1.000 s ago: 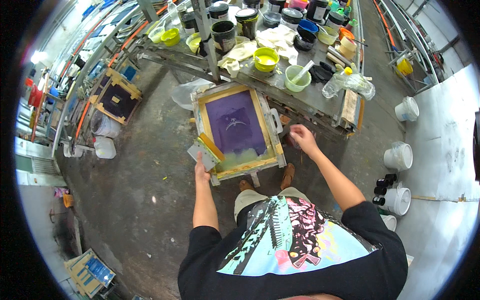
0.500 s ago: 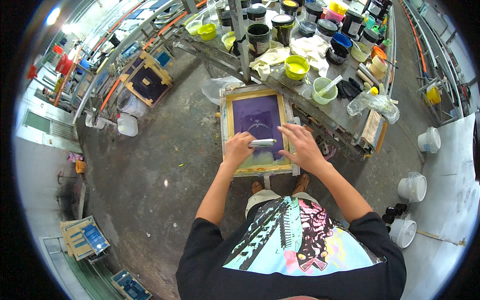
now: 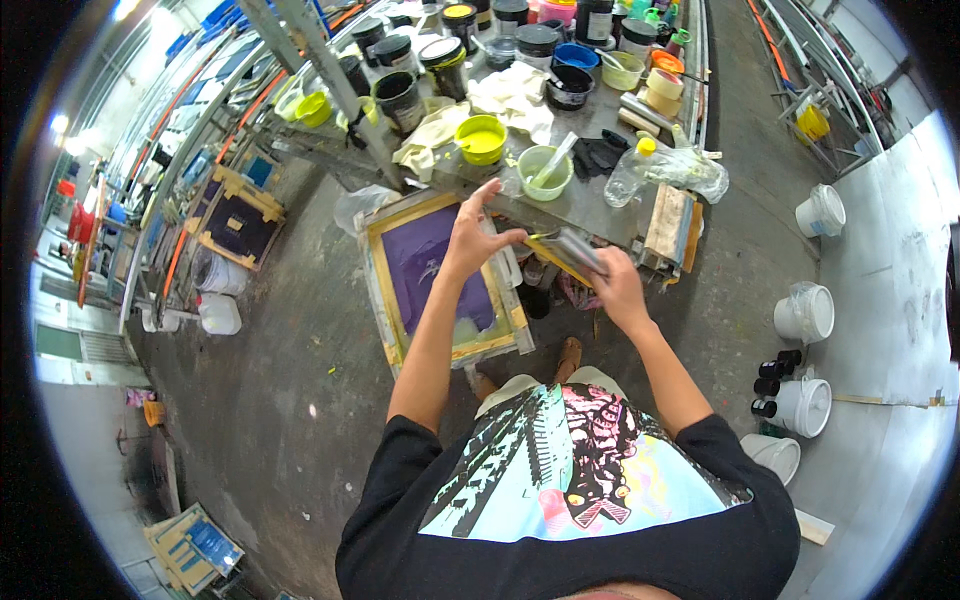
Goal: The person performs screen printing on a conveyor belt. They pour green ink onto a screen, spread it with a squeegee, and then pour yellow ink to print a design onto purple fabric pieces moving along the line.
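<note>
My right hand (image 3: 620, 290) grips the near end of a squeegee (image 3: 574, 250) with a silver metal holder, tilted over the front edge of the workbench. At its far end shows a bit of yellow-green. My left hand (image 3: 475, 235) is beside that end, thumb and fingers apart; whether the thumb touches it I cannot tell. Below and left of my left hand lies a printing screen (image 3: 377, 270) with a wooden frame, yellow tape and purple mesh bearing a pale design. My left forearm covers part of it. Bright yellow ink fills a tub (image 3: 481, 140) on the bench.
The workbench (image 3: 600, 212) carries ink jars (image 3: 445, 68), cloths (image 3: 510, 100), a pale green tub (image 3: 545, 173), black gloves (image 3: 602, 152) and a clear bottle (image 3: 628, 175). A metal post (image 3: 345, 90) rises at its left. White buckets (image 3: 803, 312) stand along the right wall.
The squeegee has passed from my left hand to my right. My left hand has opened. My view and body have turned right, from over the screen toward the bench.
</note>
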The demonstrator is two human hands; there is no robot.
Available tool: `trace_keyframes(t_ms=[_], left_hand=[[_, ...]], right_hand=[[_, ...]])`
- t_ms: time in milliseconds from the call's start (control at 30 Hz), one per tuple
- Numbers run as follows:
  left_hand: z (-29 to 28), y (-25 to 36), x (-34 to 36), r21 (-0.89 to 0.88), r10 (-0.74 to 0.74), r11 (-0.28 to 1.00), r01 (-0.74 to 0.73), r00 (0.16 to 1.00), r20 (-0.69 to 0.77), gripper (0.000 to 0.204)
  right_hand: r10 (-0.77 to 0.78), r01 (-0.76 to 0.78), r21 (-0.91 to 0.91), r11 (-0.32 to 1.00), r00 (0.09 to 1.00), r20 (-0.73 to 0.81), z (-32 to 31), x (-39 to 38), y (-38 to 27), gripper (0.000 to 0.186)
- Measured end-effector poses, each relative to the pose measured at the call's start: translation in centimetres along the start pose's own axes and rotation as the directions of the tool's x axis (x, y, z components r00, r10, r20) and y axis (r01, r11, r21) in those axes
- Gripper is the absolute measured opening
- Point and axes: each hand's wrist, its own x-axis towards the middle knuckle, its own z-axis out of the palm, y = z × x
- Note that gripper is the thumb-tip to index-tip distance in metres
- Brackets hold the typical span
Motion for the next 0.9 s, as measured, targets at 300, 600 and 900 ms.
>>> trace_keyframes(t_ms=[300, 600, 900], left_hand=[[14.6, -12.2, 5.1, 0.228, -0.185, 0.927, 0.299, 0.890, -0.416, 0.115], [15.0, -11.7, 3.1, -0.013, -0.337, 0.909, 0.417, 0.716, -0.612, 0.096], [5.3, -7.6, -14.1, -0.327, -0.278, 0.941, 0.087, 0.749, -0.602, 0.084]], right_hand=[[0.623, -0.355, 0.776, 0.522, 0.780, -0.062, -10.2, -7.2, 7.1, 0.042], [0.462, -0.300, 0.794, 0.529, 0.886, 0.027, -11.7, -2.7, 5.6, 0.056], [0.094, -0.170, 0.310, 0.935, 0.965, 0.245, -3.9, 3.1, 3.1, 0.022]])
